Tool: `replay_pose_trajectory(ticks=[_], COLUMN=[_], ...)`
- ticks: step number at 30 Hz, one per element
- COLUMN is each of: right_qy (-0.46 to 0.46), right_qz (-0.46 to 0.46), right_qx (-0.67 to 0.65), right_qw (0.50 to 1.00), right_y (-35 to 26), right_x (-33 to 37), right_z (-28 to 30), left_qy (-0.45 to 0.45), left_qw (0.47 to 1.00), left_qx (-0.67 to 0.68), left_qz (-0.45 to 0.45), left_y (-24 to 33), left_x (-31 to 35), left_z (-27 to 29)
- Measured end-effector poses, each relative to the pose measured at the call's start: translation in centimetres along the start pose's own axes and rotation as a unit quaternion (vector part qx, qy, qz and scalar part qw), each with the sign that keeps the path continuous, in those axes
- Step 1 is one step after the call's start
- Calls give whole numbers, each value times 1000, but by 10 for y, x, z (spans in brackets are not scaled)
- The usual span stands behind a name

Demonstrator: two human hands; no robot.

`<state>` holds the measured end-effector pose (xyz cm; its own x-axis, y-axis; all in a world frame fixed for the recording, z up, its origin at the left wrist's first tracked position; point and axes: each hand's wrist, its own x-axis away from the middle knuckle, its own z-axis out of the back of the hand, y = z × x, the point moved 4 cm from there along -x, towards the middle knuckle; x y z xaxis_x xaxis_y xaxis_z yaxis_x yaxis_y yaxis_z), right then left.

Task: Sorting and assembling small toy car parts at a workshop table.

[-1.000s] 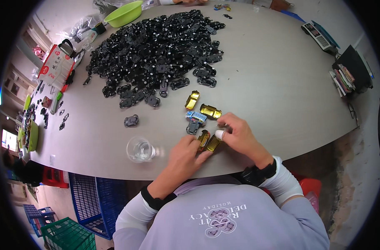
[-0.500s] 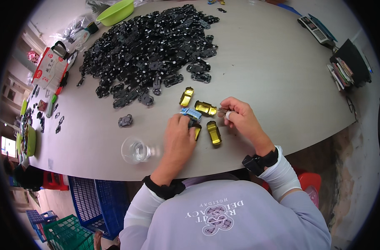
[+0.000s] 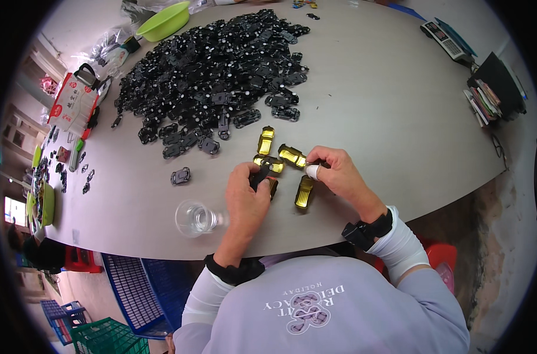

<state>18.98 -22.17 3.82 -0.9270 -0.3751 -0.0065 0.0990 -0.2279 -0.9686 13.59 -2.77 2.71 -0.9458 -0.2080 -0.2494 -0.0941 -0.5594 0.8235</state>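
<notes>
My left hand [image 3: 248, 192] is closed on a black toy car chassis [image 3: 260, 175], with a pale wheel showing at its end. Close by its fingertips lies a shiny gold toy car body [image 3: 272, 163], and another gold body peeks out beside the thumb. My right hand [image 3: 342, 180] has white wrap on one finger and pinches a small dark piece [image 3: 320, 164], mostly hidden by the fingers. At its fingertips is a gold car body [image 3: 292, 156]; a further gold body [image 3: 304, 192] lies just below, and one more gold body [image 3: 266, 140] sits farther up the table.
A large heap of black car chassis [image 3: 203, 76] covers the far left, with a single chassis [image 3: 180, 176] apart from it. A clear plastic cup [image 3: 193, 218] stands left of my left forearm. A green basin [image 3: 162, 20] is at the back; a calculator-like device [image 3: 445, 41] lies far right.
The blue-and-white checked car body near my left hand is out of sight; a gold body shows there now. My left hand has turned, exposing the black chassis in its grip.
</notes>
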Motion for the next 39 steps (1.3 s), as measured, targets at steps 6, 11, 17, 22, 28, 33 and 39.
replay_pose_trajectory(ticks=[6, 11, 17, 22, 28, 33, 39], right_qy=[37, 74, 138, 107, 44, 18, 71], right_qz=[90, 86, 244, 239, 99, 34, 82], right_qx=[150, 229, 326, 388, 335, 272, 195], right_qw=[984, 967, 903, 884, 936, 961, 975], right_y=[-8, -3, 1, 12, -4, 7, -12], right_x=[-25, -72, -114, -111, -66, -40, -29], right_z=[6, 30, 9, 2, 30, 34, 23], left_qy=[-24, -42, -134, -178, -167, -157, -116], left_qw=[994, 955, 814, 748, 733, 773, 761], left_qx=[95, 283, 524, 588, 595, 552, 578], left_qz=[55, 74, 211, 253, 282, 270, 270], left_y=[-2, 13, 16, 8, 7, 2, 2], left_x=[-3, -1, -7, 1, 5, 8, 15], left_z=[-3, 1, -1, -6, -8, -7, 1])
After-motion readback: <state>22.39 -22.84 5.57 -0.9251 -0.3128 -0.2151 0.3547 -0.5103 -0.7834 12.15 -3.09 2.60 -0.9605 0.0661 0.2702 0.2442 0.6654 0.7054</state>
